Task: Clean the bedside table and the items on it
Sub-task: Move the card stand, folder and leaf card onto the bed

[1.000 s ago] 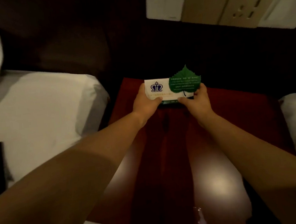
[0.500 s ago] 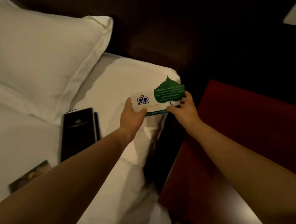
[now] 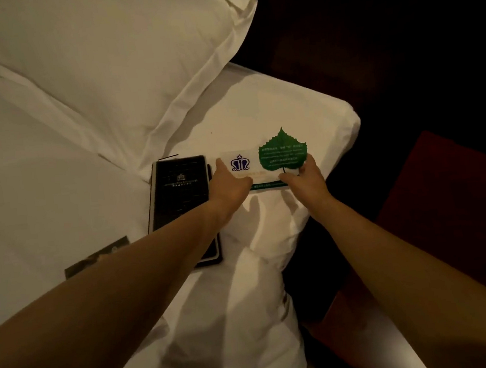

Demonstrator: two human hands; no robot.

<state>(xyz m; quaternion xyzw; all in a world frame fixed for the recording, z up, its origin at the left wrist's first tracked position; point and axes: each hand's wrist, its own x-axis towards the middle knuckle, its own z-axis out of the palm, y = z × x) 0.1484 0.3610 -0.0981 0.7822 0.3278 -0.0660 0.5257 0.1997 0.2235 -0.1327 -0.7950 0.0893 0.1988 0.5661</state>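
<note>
I hold a white card with a blue crown logo (image 3: 241, 166) and a green leaf-shaped card (image 3: 282, 151) together over the corner of the white bed (image 3: 287, 105). My left hand (image 3: 230, 185) grips the white card's left end. My right hand (image 3: 306, 177) pinches the right end under the leaf's stem. The red-brown bedside table (image 3: 452, 208) lies to the right of my right arm, with nothing seen on its visible part.
A black folder (image 3: 180, 190) lies on the bed just left of the cards, partly under my left forearm. A dark small card (image 3: 100, 255) lies further left. A large white pillow (image 3: 111, 63) fills the upper left. A dark gap separates bed and table.
Both hands carried the two cards from above the bedside table leftward to over the bed, close beside the black folder. The view swung left with them.
</note>
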